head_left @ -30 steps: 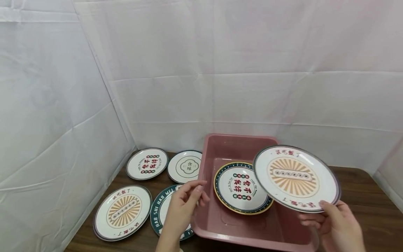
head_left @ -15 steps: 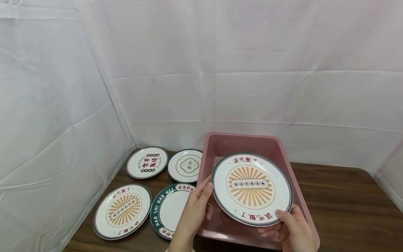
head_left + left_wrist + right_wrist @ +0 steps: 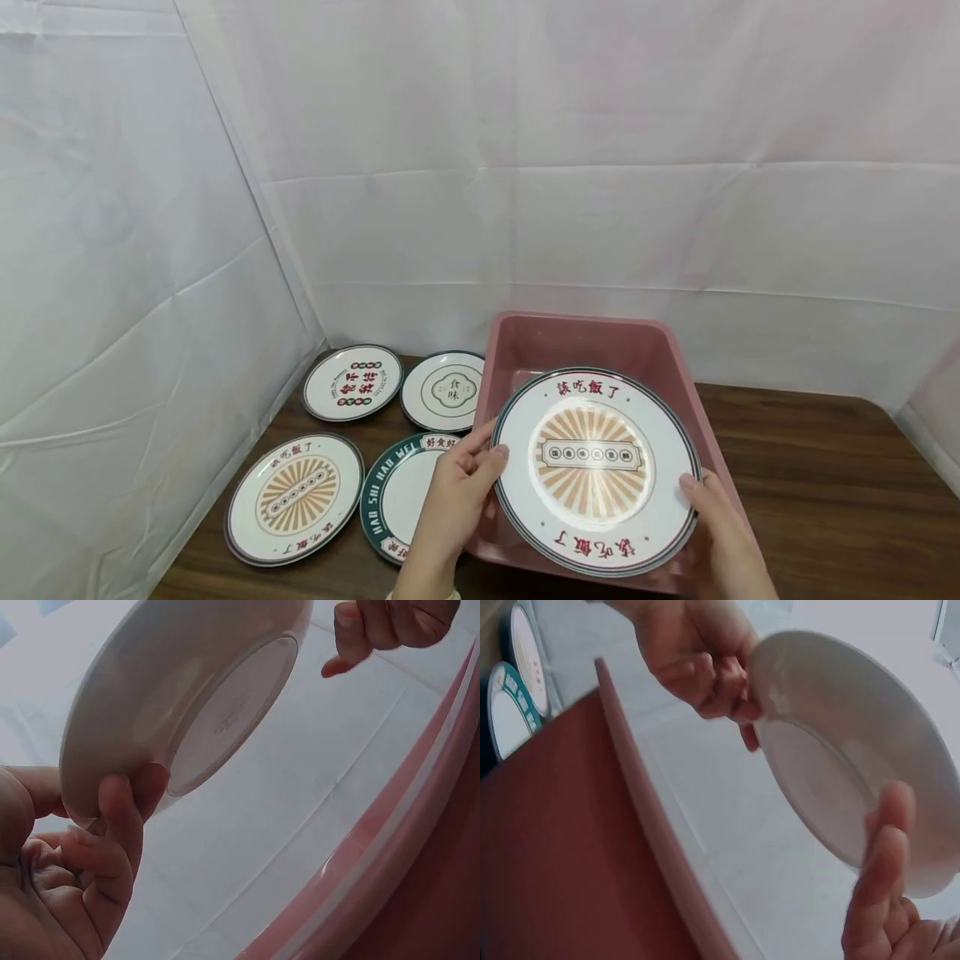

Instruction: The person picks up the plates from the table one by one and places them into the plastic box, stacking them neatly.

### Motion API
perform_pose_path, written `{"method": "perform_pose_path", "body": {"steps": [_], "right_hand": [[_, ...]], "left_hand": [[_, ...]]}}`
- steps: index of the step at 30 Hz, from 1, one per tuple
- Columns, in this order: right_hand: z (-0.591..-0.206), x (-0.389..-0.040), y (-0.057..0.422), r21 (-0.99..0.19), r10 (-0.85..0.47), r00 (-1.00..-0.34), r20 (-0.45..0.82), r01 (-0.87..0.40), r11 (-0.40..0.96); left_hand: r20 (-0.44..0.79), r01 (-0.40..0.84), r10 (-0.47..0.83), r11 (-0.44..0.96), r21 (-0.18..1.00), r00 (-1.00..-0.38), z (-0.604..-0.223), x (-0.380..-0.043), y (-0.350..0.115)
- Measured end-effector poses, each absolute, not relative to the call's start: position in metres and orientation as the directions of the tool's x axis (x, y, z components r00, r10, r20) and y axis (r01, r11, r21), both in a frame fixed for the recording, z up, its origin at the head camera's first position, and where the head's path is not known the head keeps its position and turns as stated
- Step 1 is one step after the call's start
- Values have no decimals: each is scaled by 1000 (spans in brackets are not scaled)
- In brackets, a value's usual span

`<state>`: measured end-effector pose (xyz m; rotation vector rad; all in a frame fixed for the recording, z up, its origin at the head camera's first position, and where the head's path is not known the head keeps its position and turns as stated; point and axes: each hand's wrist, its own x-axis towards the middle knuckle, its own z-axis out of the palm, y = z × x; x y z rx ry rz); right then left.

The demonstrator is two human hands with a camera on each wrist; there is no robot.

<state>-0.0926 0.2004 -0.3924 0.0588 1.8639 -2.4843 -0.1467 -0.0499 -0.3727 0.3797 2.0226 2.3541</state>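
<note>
We now pinch the sunburst plate [image 3: 596, 471] by opposite rims, left hand [image 3: 459, 492] and right hand [image 3: 722, 525]: the right has shifted from lower edge to side, so it hangs evenly supported above the pink tub [image 3: 581, 343].

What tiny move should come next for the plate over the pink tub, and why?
Maybe ease the held plate left past the pink tub, since the left hand pinches its rim and the matching plate lying leftward on the table has the same sunburst.

left fingers [image 3: 116, 806]: curled, pinching | right fingers [image 3: 885, 866]: straighter, also pinching
</note>
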Motion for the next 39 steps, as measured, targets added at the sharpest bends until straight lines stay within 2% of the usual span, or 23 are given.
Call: {"method": "perform_pose_path", "body": {"steps": [4, 8, 13, 22, 29, 34, 39], "right_hand": [[-387, -95, 211, -954, 61, -998, 25, -42, -296], [-377, -100, 213, -974, 150, -989, -11, -24, -226], [-363, -111, 215, -984, 139, -990, 27, -50, -171], [-343, -135, 219, -971, 134, -975, 179, -198, -138], [-333, -160, 219, -959, 203, -941, 269, -281, -33], [-331, -179, 220, -949, 301, -903, 307, -312, 33], [-334, -194, 222, -944, 330, -886, 326, -320, 73]], "left_hand": [[184, 158, 179, -147, 976, -967, -370, -146, -49], [190, 165, 171, -153, 974, -967, -369, -146, -48], [198, 180, 167, -115, 977, -966, -363, -149, -45], [292, 318, 151, 196, 927, -944, -337, -164, -36], [410, 392, 81, 506, 768, -909, -324, -184, -25], [452, 392, 42, 572, 721, -891, -322, -203, -15], [483, 393, -14, 561, 728, -876, -331, -221, -4]]}}
